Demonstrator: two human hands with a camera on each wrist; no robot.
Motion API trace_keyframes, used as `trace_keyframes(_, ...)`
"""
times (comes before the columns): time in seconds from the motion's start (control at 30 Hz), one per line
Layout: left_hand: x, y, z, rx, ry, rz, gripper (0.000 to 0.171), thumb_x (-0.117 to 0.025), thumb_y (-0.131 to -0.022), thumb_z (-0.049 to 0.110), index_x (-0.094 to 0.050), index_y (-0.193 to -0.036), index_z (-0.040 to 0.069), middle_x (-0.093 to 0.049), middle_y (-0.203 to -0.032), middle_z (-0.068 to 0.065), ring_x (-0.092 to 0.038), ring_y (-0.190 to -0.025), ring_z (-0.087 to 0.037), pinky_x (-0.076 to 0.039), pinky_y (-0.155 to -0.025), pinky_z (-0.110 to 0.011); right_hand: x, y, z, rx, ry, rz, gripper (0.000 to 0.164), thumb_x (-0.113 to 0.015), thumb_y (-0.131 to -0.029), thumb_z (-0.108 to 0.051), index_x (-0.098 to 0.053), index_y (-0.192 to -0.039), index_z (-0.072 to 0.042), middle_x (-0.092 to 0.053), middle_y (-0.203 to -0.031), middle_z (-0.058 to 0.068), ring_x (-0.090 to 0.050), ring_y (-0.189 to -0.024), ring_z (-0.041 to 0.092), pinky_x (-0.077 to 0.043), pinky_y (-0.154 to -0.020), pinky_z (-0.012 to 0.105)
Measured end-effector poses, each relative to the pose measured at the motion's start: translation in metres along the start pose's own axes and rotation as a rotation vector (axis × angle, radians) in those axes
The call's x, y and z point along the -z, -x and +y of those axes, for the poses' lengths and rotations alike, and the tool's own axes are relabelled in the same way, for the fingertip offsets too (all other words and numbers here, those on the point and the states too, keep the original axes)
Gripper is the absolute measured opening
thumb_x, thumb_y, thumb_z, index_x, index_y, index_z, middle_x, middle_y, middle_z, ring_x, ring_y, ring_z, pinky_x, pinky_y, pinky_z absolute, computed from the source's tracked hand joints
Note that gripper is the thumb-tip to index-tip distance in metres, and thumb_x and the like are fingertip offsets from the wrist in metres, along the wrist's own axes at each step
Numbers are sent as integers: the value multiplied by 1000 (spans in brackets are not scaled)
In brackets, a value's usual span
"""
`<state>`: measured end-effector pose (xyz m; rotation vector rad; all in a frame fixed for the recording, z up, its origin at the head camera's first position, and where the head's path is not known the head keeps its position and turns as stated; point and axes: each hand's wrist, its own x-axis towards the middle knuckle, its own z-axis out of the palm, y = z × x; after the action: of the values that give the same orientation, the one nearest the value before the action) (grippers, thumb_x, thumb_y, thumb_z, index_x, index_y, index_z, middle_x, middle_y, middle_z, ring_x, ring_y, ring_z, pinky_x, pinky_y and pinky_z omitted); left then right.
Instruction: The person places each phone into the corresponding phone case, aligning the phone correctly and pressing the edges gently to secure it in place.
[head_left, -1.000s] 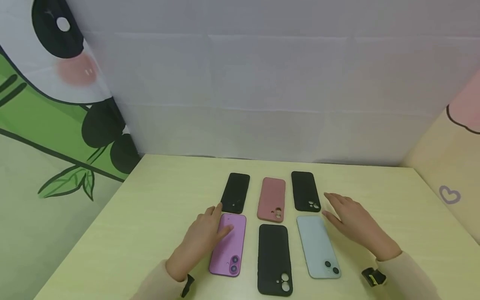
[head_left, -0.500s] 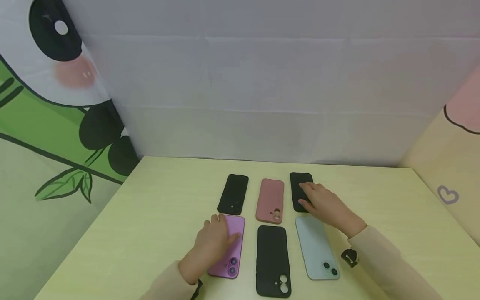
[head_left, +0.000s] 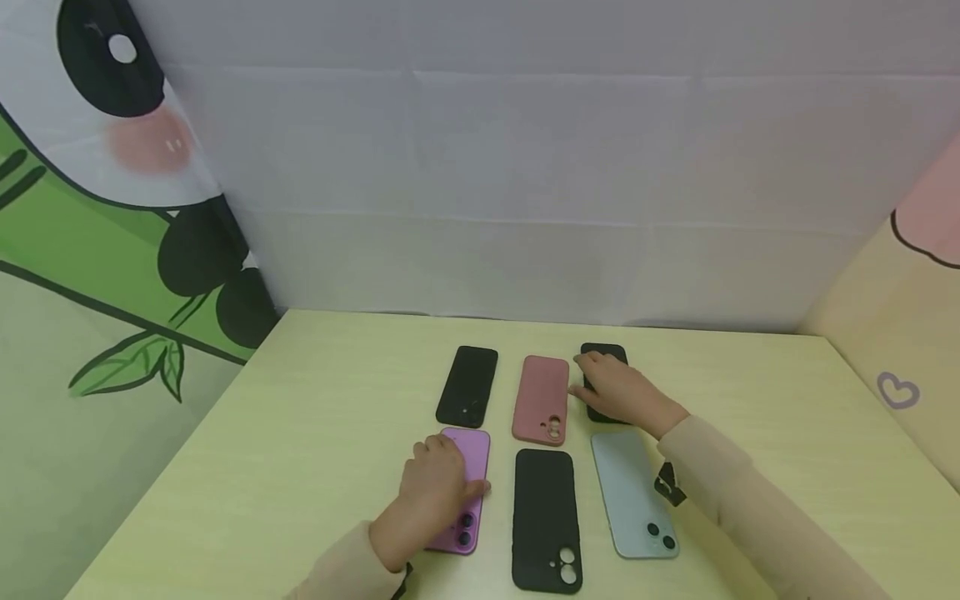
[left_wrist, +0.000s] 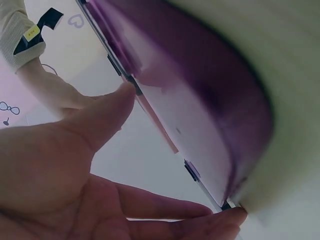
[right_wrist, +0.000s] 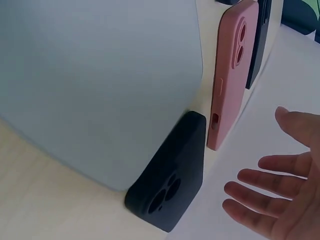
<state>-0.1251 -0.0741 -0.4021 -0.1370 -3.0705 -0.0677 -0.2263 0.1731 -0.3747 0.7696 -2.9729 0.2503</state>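
Observation:
My left hand (head_left: 435,483) spans the purple phone (head_left: 474,467), which lies camera side up on the table. Its thumb is at the phone's right edge and its curled fingers are at the left edge. In the left wrist view, thumb and fingertips meet the edge of the purple phone (left_wrist: 220,115). My right hand (head_left: 618,387) is over the black phone case (head_left: 606,352) at the back right, partly hiding it. In the right wrist view, the right hand's fingers (right_wrist: 257,205) are spread and hold nothing, apart from the black case (right_wrist: 175,175).
A pink phone case (head_left: 542,396) lies at the back middle, left of the right hand. Left of it is a black phone-shaped item (head_left: 467,383). A black case (head_left: 546,517) and a light blue phone (head_left: 630,492) lie in front. A wall (head_left: 480,167) stands behind the table.
My right hand has moved left from beside the back-right black case to over it. My left hand has shifted right and nearer along the purple phone, its thumb now at the right edge.

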Motion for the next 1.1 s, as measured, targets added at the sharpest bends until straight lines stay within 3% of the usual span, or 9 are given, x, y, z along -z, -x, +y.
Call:
trace_keyframes(0.2, 0, -2, 3, 9, 10, -27, 90, -79, -62, 48, -49, -116, -17, -55, -99, -25, -53, -83, -31, -51, -70, -41, -1, -14, -2, -18, -52, -86, 53, -56, -91, -26, -44, -127, 10, -49, -126, 28, -48, -117, 40, -41, -96, 48)
trace_keyframes(0.5, 0, -7, 7, 70, 60, -103, 93, -80, -63, 44, -43, -123, -17, -50, -109, -31, -51, -95, -38, -48, -79, -45, -11, -32, -4, -107, -80, -208, 46, -63, -85, -32, -51, -111, 3, -55, -105, 15, -53, -96, 29, -47, -80, 41)
trace_keyframes(0.6, -1, -8, 7, 84, 82, -106, 95, -81, -62, 43, -42, -124, -17, -49, -110, -32, -50, -96, -40, -47, -80, -47, -16, -36, -5, -133, -92, -258, 58, -64, -84, -38, -46, -119, 5, -52, -112, 18, -50, -104, 33, -45, -85, 43)
trace_keyframes(0.77, 0, -9, 5, 79, 126, -95, 99, -85, -57, 40, -41, -125, -17, -47, -106, -32, -48, -90, -39, -48, -71, -46, -20, -37, -8, -132, -88, -319, 77, -64, -82, -43, -35, -132, 8, -41, -131, 26, -36, -122, 44, -36, -99, 51)
trace_keyframes(1.1, 3, -10, 1, 84, 250, -157, 108, -88, -52, 36, -35, -130, -16, -41, -111, -33, -45, -91, -41, -49, -69, -50, -19, -42, -8, -128, -87, -366, 86, -64, -82, -44, -25, -139, 7, -28, -142, 30, -25, -130, 48, -28, -103, 57)
